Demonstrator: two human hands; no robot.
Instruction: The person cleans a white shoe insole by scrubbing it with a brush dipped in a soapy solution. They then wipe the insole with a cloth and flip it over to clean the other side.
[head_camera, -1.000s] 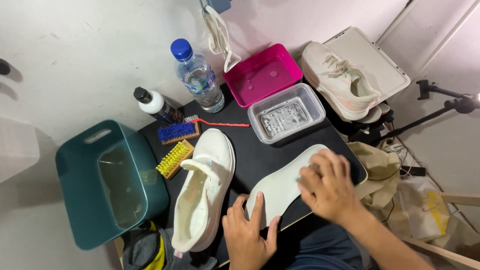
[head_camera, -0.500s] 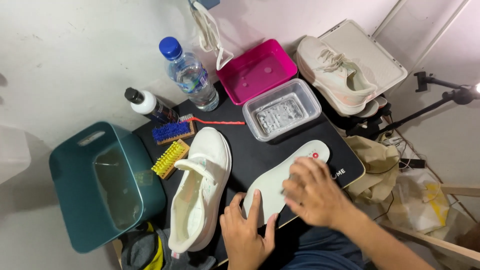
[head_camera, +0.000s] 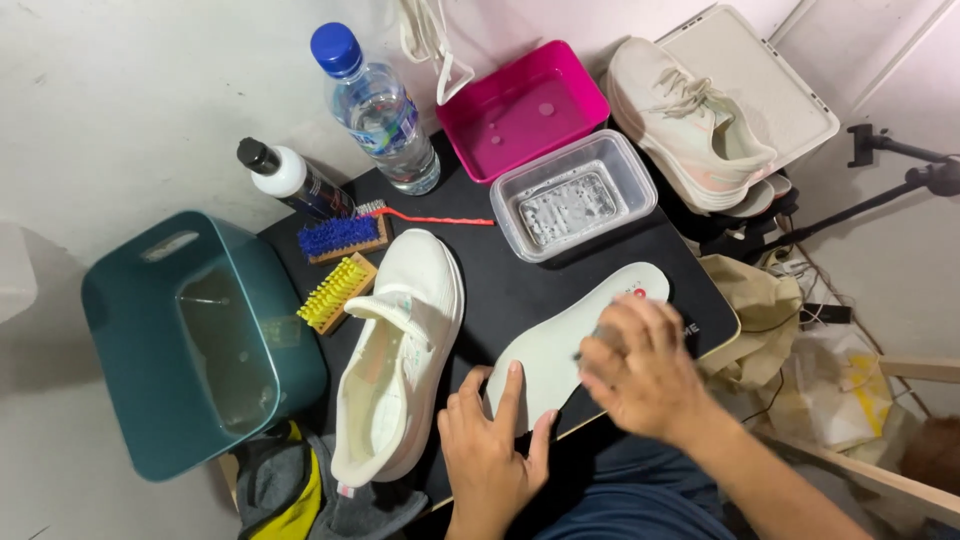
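One white foam insole (head_camera: 560, 345) lies flat near the front edge of the black worktop (head_camera: 520, 280). The left hand (head_camera: 490, 440) presses its heel end with spread fingers; the right hand (head_camera: 640, 370) rests curled on its middle, grip unclear. Beside it: one white canvas shoe (head_camera: 400, 350), two brushes, two trays, one bottle

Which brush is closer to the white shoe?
The yellow-bristled brush, lying right beside the white shoe. The blue-bristled brush sits farther back, by the bottles.
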